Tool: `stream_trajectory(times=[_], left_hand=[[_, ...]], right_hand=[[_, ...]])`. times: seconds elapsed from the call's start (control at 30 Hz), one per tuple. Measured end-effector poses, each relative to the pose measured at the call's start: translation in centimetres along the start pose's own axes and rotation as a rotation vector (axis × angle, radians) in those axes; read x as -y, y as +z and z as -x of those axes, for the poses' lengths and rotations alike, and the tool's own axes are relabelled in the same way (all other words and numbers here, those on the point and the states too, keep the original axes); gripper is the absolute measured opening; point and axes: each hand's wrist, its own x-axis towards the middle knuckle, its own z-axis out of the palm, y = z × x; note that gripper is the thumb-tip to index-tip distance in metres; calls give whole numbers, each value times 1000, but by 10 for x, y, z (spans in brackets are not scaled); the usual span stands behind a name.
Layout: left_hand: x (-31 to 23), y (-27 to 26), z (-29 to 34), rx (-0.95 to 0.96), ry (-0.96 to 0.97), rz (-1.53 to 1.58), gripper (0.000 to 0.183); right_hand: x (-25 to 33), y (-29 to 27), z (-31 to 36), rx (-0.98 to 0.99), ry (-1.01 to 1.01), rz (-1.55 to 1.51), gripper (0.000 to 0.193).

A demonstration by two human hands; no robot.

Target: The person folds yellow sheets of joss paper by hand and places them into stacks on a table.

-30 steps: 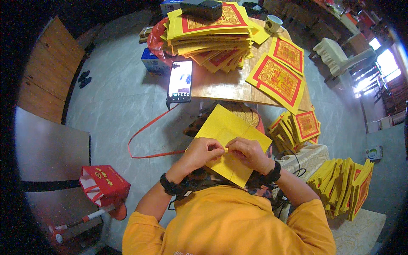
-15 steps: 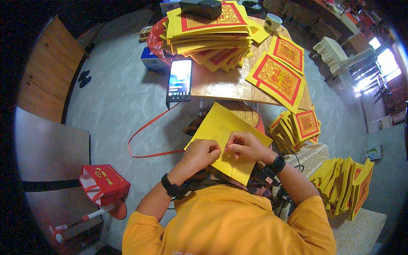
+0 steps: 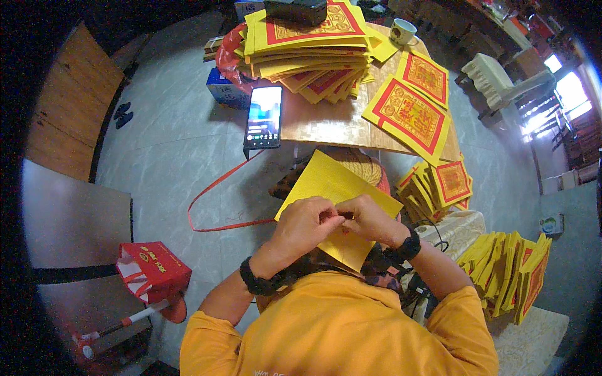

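Note:
On my lap lies a yellow paper sheet (image 3: 323, 178), one corner pointing away from me. Above its middle my left hand (image 3: 306, 224) and my right hand (image 3: 371, 220) meet, their fingertips pinched together and touching. Whatever sits between the fingertips is hidden; it could be a bit of the paper or something tiny. A small reddish mark shows on the sheet just below the right fingers. Past the sheet, the wooden table (image 3: 326, 128) bears a tall stack of yellow papers with red printed frames (image 3: 307, 53).
A phone (image 3: 264, 119) leans at the table's near left edge, a red strap (image 3: 199, 202) hanging below. Printed sheets (image 3: 411, 116) and a cup (image 3: 402, 31) are at the table's right. Folded paper bundles (image 3: 505, 276) stand to my right; a red bag (image 3: 155, 271) is at left.
My hands have come together: the left moved right and slightly up, so its fingertips now touch those of the right. The sheet has hardly shifted.

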Motion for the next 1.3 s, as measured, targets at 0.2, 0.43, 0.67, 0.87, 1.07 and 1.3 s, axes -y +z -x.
stream_trajectory(times=[0.2,0.43,0.67,0.87,1.07,1.3], left_hand=[[16,9,9,24,14,143,21],[30,11,12,28,9,-28,15],[-13,-12,4,-16,-239,162,23],[19,22,9,24,-40,272,33],[-4,7,3,-74,-144,196,31],[1,5,-5,5,-201,175,20]], right_hand=[[-11,2,3,-62,147,-421,15],[-11,2,1,-20,220,-323,17],[-19,6,0,-78,87,-495,17],[-5,8,4,-149,188,-498,14],[-15,11,7,-218,71,-283,11],[3,27,7,-430,-224,23,14]])
